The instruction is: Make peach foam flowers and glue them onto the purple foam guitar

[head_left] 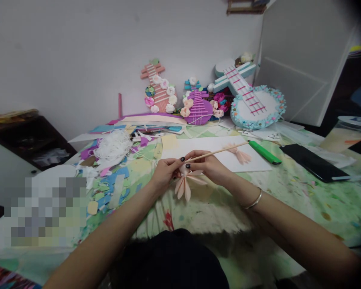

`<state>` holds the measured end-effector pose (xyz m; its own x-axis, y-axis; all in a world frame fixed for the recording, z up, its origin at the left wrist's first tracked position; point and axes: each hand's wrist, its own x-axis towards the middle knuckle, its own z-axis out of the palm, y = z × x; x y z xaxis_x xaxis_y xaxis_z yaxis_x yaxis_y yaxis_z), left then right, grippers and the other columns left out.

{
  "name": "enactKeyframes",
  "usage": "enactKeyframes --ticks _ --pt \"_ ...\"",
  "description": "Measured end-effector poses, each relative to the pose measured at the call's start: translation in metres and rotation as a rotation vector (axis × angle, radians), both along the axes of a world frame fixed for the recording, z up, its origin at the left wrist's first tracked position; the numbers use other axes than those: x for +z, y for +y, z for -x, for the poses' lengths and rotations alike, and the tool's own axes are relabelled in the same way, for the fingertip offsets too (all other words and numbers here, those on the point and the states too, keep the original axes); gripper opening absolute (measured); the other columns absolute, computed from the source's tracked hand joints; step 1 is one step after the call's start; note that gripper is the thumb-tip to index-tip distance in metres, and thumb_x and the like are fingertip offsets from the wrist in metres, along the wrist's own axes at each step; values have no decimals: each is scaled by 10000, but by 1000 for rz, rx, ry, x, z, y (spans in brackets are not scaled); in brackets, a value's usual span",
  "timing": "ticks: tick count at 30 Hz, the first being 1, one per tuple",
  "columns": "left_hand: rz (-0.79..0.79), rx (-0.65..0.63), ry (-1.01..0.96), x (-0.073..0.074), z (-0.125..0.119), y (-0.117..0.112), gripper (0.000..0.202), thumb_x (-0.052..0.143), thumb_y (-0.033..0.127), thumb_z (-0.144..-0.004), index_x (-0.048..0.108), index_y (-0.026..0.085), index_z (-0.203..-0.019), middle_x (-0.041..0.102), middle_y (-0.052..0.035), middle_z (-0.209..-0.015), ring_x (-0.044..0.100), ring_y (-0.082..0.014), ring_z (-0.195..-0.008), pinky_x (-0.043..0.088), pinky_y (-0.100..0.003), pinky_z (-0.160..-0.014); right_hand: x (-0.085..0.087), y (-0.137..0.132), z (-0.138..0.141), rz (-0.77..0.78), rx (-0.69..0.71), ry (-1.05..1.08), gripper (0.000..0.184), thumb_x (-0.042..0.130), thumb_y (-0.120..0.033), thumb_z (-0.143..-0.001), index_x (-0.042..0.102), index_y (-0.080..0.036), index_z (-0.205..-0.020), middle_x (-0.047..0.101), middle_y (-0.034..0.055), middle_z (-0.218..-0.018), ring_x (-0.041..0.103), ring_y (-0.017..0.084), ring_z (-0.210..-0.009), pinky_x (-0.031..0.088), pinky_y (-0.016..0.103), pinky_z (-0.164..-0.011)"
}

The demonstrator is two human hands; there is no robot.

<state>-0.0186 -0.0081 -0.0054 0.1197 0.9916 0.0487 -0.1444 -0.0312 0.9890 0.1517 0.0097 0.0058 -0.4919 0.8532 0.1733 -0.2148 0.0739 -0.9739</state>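
Observation:
A peach paper flower [185,187] with pointed petals hangs down between my two hands, above the near part of the table. My left hand [166,171] pinches its top with thumb and fingers. My right hand [209,163] is closed at the same spot, gripping a thin wooden stick [218,151] that slants up to the right from the flower's top. My fingers hide where stick and paper meet. Behind my right hand, a second peach petal piece [243,156] lies on a white sheet [195,143].
A green utility knife [264,152] and a black phone [314,162] lie to the right. White string [114,145] and blue paper scraps [110,188] are on the left. Decorated paper instruments [254,102] stand along the wall. A clear plastic tub [345,136] is at far right.

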Motion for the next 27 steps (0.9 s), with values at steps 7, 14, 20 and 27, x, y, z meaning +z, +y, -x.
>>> enactKeyframes --ticks 7,14,20,27 --pt "13 4 -8 0 0 0 328 748 416 -632 637 110 -591 556 12 -479 438 -47 -405 277 -190 -428 -2 1 2 -16 -75 8 177 742 -221 -630 670 -142 -770 643 6 -672 581 103 -612 445 230 -601" --pt "-10 12 -12 3 -1 -2 337 749 421 -628 632 109 -577 545 13 -472 436 -47 -406 293 -192 -436 -3 2 1 -69 -121 -3 188 750 -236 -618 679 -150 -770 651 12 -681 582 115 -629 428 232 -584" --pt "-37 65 34 5 1 -2 297 757 392 -620 667 110 -641 530 22 -451 421 -45 -400 267 -186 -422 2 -1 1 -27 -97 51 135 697 -208 -656 681 -147 -775 666 24 -696 604 129 -646 452 257 -635" --pt "-62 87 52 6 1 -2 280 772 377 -596 680 121 -663 536 26 -461 422 -46 -401 265 -185 -411 5 -3 3 66 -57 117 136 689 -250 -684 672 -145 -768 668 29 -698 601 118 -634 436 234 -608"
